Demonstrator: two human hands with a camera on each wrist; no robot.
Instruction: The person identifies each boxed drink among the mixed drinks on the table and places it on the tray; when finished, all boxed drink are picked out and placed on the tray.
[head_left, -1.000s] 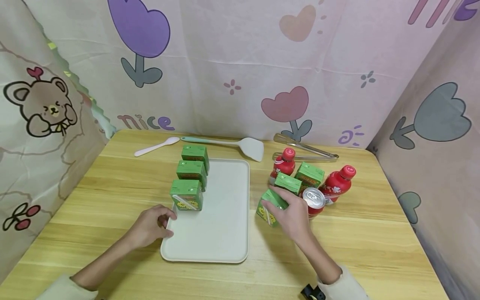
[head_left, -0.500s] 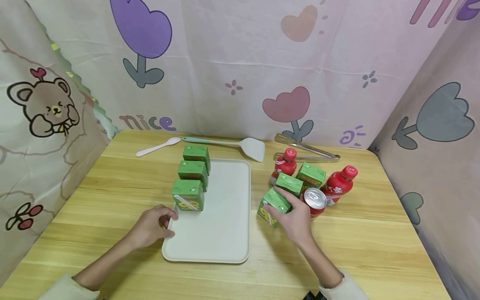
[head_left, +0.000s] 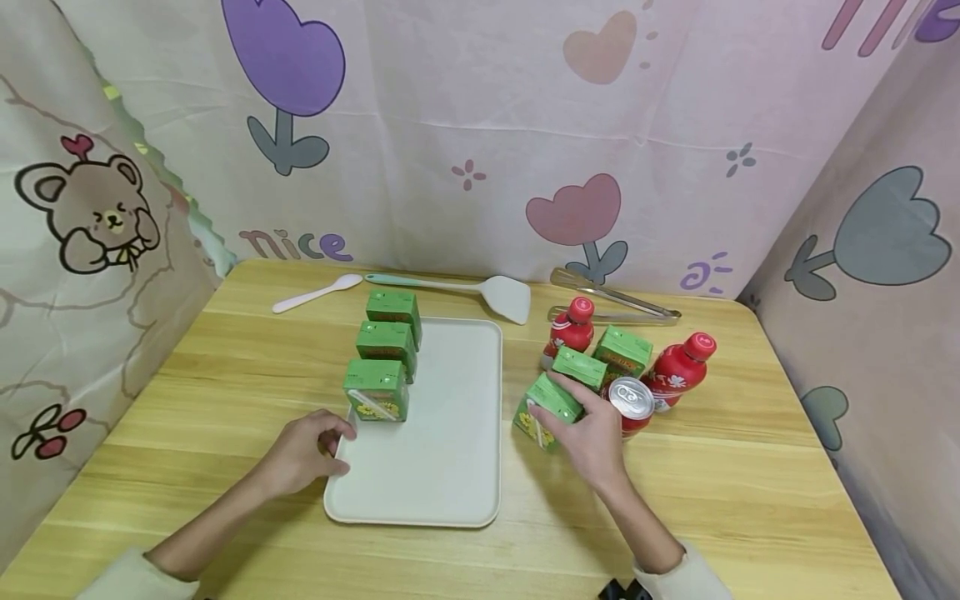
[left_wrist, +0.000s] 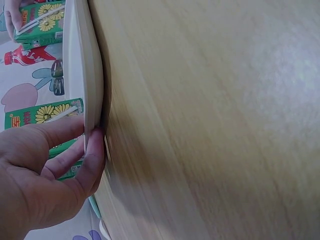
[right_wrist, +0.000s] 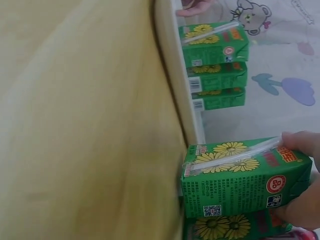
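Note:
My left hand is at the left edge of a pale rectangular tray. In the left wrist view its thumb and fingers pinch the tray rim. Three green drink cartons stand in a row along the tray's left side: a front one, a middle one and a back one. Right of the tray, my right hand grips another green drink carton between thumb and fingers. The straw on its side shows in the right wrist view.
Beside the right hand stand two more green cartons, a red can and two red bottles, one at the left and one at the right. Behind lie a pink spoon, a spatula and metal tongs.

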